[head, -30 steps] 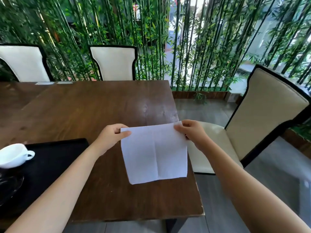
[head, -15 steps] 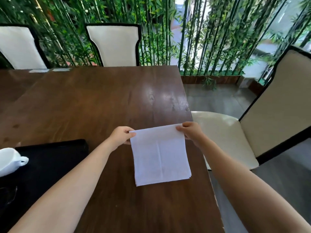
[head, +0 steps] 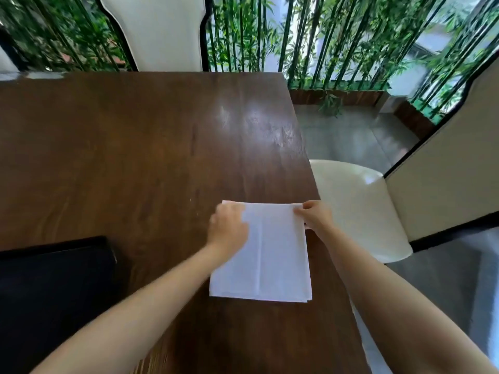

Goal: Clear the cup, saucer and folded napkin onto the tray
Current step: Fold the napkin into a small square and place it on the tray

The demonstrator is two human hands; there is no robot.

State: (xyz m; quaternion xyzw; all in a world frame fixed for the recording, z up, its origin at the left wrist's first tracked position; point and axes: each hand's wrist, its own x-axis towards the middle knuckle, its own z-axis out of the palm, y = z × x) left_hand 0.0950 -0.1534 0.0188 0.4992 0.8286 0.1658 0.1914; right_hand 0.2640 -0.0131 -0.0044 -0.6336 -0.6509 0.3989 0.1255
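Observation:
The white folded napkin (head: 272, 255) lies flat on the dark wooden table (head: 135, 144), near its right edge. My left hand (head: 228, 226) rests on the napkin's upper left part and is blurred, so its grip is unclear; the napkin's far left corner shows beyond it. My right hand (head: 314, 215) pinches the upper right corner. The black tray (head: 54, 279) sits at the lower left, apart from the napkin. Cup and saucer are out of view.
A cream chair (head: 359, 201) with a black frame stands close against the table's right side. Another cream chair (head: 162, 31) is at the far edge. Bamboo stems screen the back. Grey floor lies to the right.
The napkin has come down from hanging in both hands to lying flat on the table. My left hand has slid from its corner onto its top. The view tilted down and the cup left the frame.

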